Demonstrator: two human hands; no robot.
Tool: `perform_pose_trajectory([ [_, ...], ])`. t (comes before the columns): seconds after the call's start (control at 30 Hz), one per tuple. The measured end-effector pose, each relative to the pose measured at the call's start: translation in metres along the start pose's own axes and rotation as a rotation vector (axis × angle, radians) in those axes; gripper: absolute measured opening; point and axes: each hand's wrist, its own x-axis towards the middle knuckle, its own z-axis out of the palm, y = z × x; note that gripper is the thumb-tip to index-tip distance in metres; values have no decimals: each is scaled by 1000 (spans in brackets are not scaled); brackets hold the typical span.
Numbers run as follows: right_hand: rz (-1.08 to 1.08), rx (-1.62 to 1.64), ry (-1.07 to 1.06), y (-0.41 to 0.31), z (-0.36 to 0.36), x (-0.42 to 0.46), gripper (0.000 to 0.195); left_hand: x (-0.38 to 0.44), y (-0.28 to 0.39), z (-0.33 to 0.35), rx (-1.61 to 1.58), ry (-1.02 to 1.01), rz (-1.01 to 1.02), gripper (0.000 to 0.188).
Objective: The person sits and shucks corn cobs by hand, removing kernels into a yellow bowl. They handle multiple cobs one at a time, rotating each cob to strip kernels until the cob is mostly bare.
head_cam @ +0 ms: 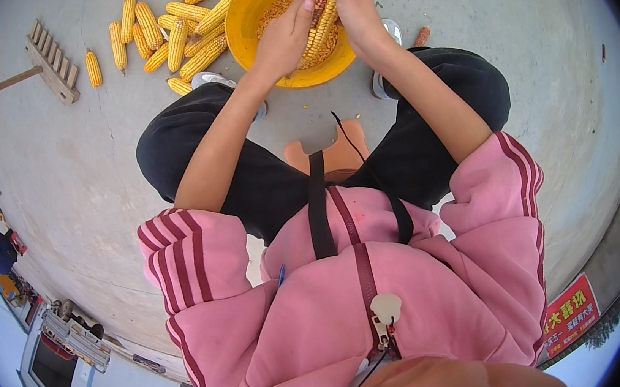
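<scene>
A partly stripped ear of corn slants over a yellow basin, with a reddish-brown bare strip along its left side. My right hand grips its upper part, thumb near the top end. My left hand is on the ear's left side, its thumb against the bare strip; some of its fingers are hidden. Loose corn kernels lie in the basin, which stands on the concrete floor between my feet.
Several whole ears of corn lie left of the basin, and a bare cob to the right. Farther left is a wooden rake. An orange plastic stool is under me. A person and a cart are far left.
</scene>
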Motion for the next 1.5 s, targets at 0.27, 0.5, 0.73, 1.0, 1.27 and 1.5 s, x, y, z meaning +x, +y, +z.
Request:
perform_pose_trajectory([
  [0.27, -33, 13, 112, -3, -11, 18, 28, -8, 20, -1, 141, -113, 21, 48],
  [0.5, -30, 2, 132, 8, -15, 20, 25, -6, 11, 1, 304, -47, 110, 42],
  [0.73, -14, 15, 157, 3, -14, 21, 24, -2, 7, -3, 156, -47, 121, 46],
  [1.0, 10, 59, 136, -16, -18, 20, 20, -6, 13, -9, 257, -170, 37, 51],
  [1.27, -23, 61, 124, -5, -19, 25, 21, -1, -2, -3, 81, -24, -10, 40],
  [1.5, -29, -31, 115, -6, -15, 21, 25, 3, -6, -3, -51, 25, 18, 39],
])
